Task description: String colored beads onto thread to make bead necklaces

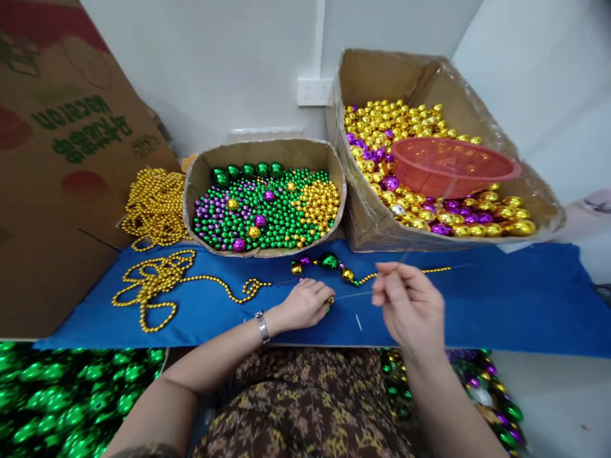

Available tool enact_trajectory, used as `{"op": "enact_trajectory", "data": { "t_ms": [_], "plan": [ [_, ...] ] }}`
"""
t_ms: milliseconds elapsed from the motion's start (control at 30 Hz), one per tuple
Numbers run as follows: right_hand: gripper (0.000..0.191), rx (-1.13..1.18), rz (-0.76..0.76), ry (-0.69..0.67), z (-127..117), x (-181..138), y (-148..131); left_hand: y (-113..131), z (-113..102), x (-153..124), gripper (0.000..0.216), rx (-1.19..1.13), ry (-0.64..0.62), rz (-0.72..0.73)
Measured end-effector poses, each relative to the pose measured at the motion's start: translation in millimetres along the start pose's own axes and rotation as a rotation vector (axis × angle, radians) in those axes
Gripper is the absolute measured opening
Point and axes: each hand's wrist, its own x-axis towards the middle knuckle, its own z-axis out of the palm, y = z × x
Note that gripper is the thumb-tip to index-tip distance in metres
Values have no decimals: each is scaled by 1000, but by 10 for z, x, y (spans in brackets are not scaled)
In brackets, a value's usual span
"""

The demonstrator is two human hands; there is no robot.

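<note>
Delicately, left fingers [323, 291] pinch glossy round beads [331, 300] while right fingers [380, 284] grip thin, straight thread [354, 295].

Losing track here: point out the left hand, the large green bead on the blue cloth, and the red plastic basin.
Left hand [303, 306]: head view, back of hand.
Large green bead [329, 260]: head view, shiny middle.
Red plastic basin [422, 182]: head view, outer wall.

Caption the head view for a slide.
Left hand and right hand hold a thin strand over blue cloth near two boxes of beads.

Soft, even light (blurry edges)
</note>
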Motion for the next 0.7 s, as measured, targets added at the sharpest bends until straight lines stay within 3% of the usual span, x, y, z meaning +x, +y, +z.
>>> {"op": "enact_trajectory", "data": {
  "t_ms": [133, 300, 500, 600, 700],
  "plan": [
    [18, 137, -18, 125, -33, 118, -69, -20, -105, -18, 44, 50, 1, 36],
    [20, 156, -29, 109, 29, 192, -225, 64, 70, -77, 29, 94, -60, 101],
    [8, 220, -238, 413, -230, 368, -482, -255, 56, -139, 22, 373, -38, -9],
    [10, 218, -218, 413, -242, 354, -440, -358, -36, -183, 26, 423, -6, -69],
    [17, 185, -174, 331, -171, 271, -296, -338, -213, -262, 44, 299, 65, -27]
  ]
}}
